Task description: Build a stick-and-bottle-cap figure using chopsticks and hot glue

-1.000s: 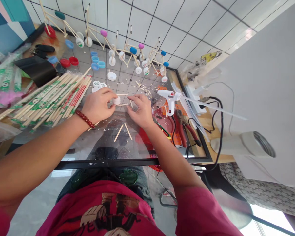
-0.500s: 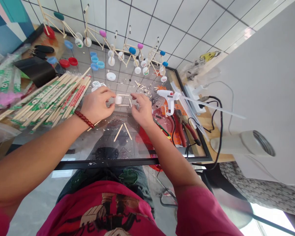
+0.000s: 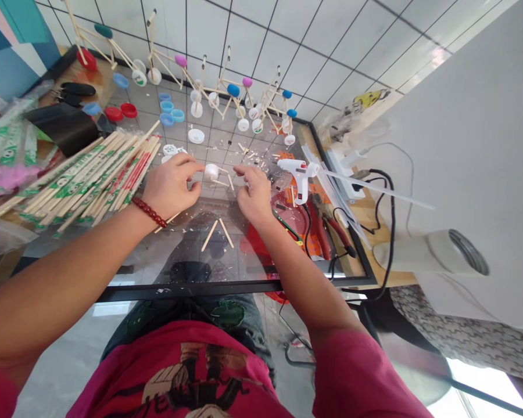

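My left hand (image 3: 171,187), with a red bead bracelet on its wrist, pinches a white bottle cap (image 3: 211,170) that has thin wooden sticks (image 3: 221,182) glued to it. My right hand (image 3: 253,194) faces it from the right, fingers curled, fingertips on the other ends of those sticks. Both hands hover just over the glass table (image 3: 183,255). Two loose sticks (image 3: 218,233) lie in a V on the glass below my hands.
A pile of wrapped chopsticks (image 3: 87,174) lies to the left. A white glue gun (image 3: 298,172), red pliers (image 3: 326,229) and black cables (image 3: 387,220) sit to the right. Stick-and-cap models (image 3: 226,98) and loose blue, red and white caps (image 3: 169,110) stand at the back.
My left hand has lifted the white cap slightly and turned it. My right hand has shifted a little toward it. The camera view drifted slightly.
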A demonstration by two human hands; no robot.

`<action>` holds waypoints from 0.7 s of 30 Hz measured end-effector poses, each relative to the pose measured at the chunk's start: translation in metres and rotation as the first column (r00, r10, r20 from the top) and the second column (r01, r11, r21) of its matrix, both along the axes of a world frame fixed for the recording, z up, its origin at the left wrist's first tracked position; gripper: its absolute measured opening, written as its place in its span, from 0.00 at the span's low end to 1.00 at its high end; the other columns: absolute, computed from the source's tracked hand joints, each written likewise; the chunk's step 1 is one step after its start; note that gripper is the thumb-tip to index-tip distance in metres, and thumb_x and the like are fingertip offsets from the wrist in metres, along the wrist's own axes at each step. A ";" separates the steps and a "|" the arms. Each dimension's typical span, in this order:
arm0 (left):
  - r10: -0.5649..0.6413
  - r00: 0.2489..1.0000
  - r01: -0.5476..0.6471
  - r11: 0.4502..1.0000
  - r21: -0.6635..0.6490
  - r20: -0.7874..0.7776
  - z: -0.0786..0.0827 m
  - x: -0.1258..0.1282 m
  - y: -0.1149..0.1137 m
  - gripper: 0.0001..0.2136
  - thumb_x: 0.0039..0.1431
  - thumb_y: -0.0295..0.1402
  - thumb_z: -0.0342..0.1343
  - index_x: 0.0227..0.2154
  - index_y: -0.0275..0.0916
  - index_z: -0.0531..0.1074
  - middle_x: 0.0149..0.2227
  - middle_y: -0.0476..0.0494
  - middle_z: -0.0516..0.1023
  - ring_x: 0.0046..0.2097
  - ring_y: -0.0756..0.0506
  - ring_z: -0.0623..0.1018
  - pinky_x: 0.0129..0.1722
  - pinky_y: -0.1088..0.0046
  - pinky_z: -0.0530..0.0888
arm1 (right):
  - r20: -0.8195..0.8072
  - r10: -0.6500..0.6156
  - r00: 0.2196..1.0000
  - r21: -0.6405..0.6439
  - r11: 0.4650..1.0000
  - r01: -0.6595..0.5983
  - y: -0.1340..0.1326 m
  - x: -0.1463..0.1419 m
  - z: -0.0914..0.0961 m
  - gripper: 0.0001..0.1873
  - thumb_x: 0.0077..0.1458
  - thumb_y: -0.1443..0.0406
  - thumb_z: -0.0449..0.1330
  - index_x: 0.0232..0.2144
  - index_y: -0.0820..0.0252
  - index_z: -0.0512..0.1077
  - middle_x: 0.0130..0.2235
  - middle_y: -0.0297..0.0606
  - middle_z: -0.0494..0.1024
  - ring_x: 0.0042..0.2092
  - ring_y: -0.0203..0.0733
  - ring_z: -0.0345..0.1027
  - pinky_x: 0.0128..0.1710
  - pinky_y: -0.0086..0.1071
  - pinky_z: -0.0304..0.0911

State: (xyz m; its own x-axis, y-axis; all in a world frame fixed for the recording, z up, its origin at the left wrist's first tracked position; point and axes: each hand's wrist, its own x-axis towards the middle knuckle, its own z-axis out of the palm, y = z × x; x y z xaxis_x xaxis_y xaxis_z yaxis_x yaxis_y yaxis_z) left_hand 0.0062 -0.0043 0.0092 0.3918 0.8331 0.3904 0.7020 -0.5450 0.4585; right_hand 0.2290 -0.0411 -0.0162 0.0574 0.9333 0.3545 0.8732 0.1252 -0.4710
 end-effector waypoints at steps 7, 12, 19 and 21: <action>-0.008 1.000 0.008 1.000 -0.008 -0.003 0.001 0.000 -0.001 0.17 0.58 0.28 0.58 0.49 0.41 0.83 0.54 0.39 0.83 0.40 0.42 0.83 0.44 0.61 0.79 | 0.050 0.017 0.999 -0.018 1.000 -0.016 -0.004 -0.004 0.004 0.29 0.53 0.71 0.56 0.56 0.55 0.77 0.56 0.44 0.80 0.60 0.55 0.70 0.60 0.49 0.64; 0.004 1.000 -0.004 1.000 0.003 -0.010 0.001 0.000 -0.001 0.17 0.58 0.28 0.58 0.49 0.42 0.83 0.55 0.41 0.83 0.39 0.42 0.83 0.44 0.62 0.79 | 0.085 0.005 0.996 -0.058 0.998 0.000 -0.005 -0.006 0.005 0.31 0.53 0.69 0.57 0.60 0.55 0.74 0.57 0.48 0.79 0.60 0.60 0.67 0.58 0.52 0.63; -0.021 1.000 0.020 0.999 0.028 0.012 -0.003 -0.002 0.003 0.18 0.59 0.28 0.56 0.50 0.41 0.82 0.55 0.38 0.83 0.40 0.42 0.83 0.44 0.62 0.80 | 0.084 -0.117 0.990 -0.068 0.990 0.122 -0.001 0.000 0.002 0.38 0.51 0.75 0.52 0.65 0.56 0.69 0.61 0.50 0.75 0.62 0.60 0.65 0.58 0.54 0.63; -0.039 0.999 0.039 0.999 0.036 0.015 -0.005 -0.003 0.004 0.20 0.59 0.27 0.55 0.52 0.40 0.82 0.56 0.36 0.82 0.42 0.42 0.83 0.47 0.61 0.80 | 0.046 -0.115 0.992 -0.059 0.991 0.117 -0.001 -0.001 0.003 0.37 0.51 0.75 0.51 0.64 0.55 0.70 0.61 0.49 0.75 0.62 0.59 0.66 0.58 0.55 0.64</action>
